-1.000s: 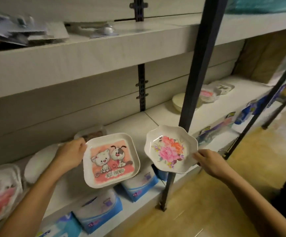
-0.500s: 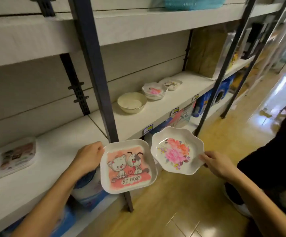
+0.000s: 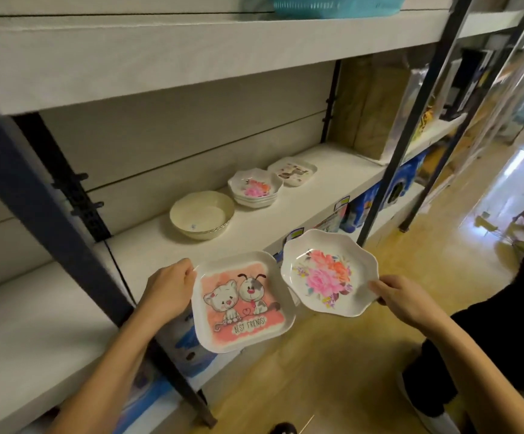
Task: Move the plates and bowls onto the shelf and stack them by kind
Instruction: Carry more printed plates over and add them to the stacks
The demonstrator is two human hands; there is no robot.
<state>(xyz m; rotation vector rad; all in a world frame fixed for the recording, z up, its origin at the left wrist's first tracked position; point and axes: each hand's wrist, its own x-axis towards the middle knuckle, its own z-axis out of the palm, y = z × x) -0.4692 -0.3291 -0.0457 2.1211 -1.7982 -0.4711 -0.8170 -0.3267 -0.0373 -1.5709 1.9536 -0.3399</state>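
Just off the front edge of the shelf (image 3: 285, 228), two pieces held up, faces to the cam. L hand (image 3: 168, 292) gripping the square cartoon plate (image 3: 241, 303) by its left rim. R hand (image 3: 408, 300) pinching the scalloped flower dish (image 3: 328, 274) at its lower-right rim. Rims nearly touching, maybe overlapping a hair; hard to call w/ the blur.

Targets both ahead and off to the right on that shelf:
- flower stack (image 3: 254, 189) mid-shelf
- matching square plate (image 3: 292, 170) just beyond it
- cream bowl (image 3: 202, 219) sitting nearest the L hand

R hand closer to both stacks, so likely first down: flower dish. Longer reach across for the square one.

Looks:
- square plate: pink panel, cat & dog, "BEST FRIENDS!"
- flower dish: white, wavy edge, pink-orange blooms
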